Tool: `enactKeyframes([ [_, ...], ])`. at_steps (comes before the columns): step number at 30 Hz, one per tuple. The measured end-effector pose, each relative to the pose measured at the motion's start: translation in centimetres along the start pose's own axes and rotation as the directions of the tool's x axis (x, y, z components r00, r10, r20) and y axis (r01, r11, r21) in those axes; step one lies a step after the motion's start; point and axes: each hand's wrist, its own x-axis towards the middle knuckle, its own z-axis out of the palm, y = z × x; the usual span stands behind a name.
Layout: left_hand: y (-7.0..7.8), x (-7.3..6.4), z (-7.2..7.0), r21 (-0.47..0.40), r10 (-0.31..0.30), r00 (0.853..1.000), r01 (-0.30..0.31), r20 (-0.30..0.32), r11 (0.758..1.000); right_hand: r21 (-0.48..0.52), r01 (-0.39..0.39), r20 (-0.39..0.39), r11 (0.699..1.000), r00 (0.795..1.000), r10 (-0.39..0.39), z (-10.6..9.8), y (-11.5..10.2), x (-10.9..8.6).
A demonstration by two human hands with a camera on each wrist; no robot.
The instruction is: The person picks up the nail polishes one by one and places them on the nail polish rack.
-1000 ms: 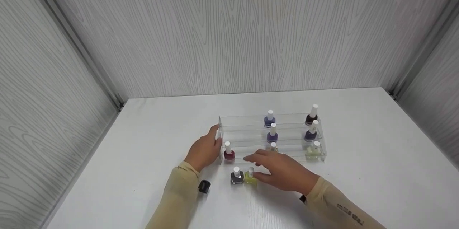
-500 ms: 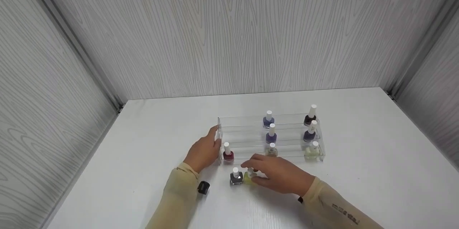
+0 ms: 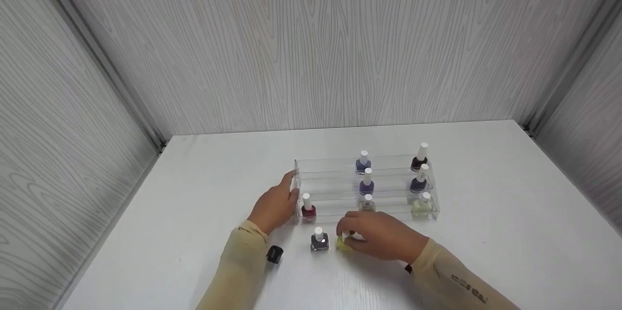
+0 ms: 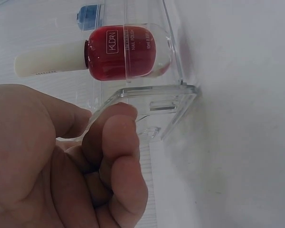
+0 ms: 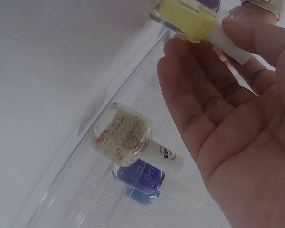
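Note:
My left hand (image 3: 275, 206) grips the left end panel of a clear stepped rack (image 3: 330, 184); in the left wrist view its fingers (image 4: 121, 135) curl at the panel's edge. Just inside that end stands a red nail polish bottle (image 4: 121, 52). In front of the rack my right hand (image 3: 384, 234) pinches the white cap of a yellow nail polish bottle (image 5: 187, 19) between thumb and fingers. That bottle (image 3: 343, 244) is partly hidden by the hand in the head view. Left of it, a dark grey nail polish bottle (image 3: 319, 242) stands on the table.
On the rack's tiers stand a glitter bottle (image 5: 123, 133), a purple bottle (image 3: 367, 186), a blue-violet bottle (image 3: 363, 166), and dark bottles (image 3: 418, 184) with a pale one (image 3: 422, 207) at the right end. The white table (image 3: 218, 164) meets grooved panels behind and at both sides.
My right fingers have closed on the yellow bottle's cap. The bottle has shifted slightly right, away from the grey one. My left hand stays at the rack's end.

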Motion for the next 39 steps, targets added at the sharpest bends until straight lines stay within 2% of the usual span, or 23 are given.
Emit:
enactKeyframes([
  [9,0.3,-0.1,0.0,-0.002,-0.003,1.000,0.003,0.002,1.000,-0.027,-0.026,-0.008,0.999,1.000,0.025,-0.7,0.7,-0.5],
  [21,0.2,0.1,0.3,-0.006,-0.021,1.000,0.021,-0.004,1.000,0.033,-0.098,0.029,0.995,0.995,0.097,-0.4,1.1,-0.2],
  [27,0.1,0.1,0.3,-0.019,-0.028,1.000,0.028,0.009,0.999,0.070,-0.108,0.035,0.992,0.994,0.106,-0.4,1.1,-0.1],
  [39,0.2,0.0,0.3,-0.015,-0.001,1.000,0.001,-0.003,1.000,0.066,-0.154,0.042,0.986,0.988,0.152,-0.3,1.1,-0.1],
])
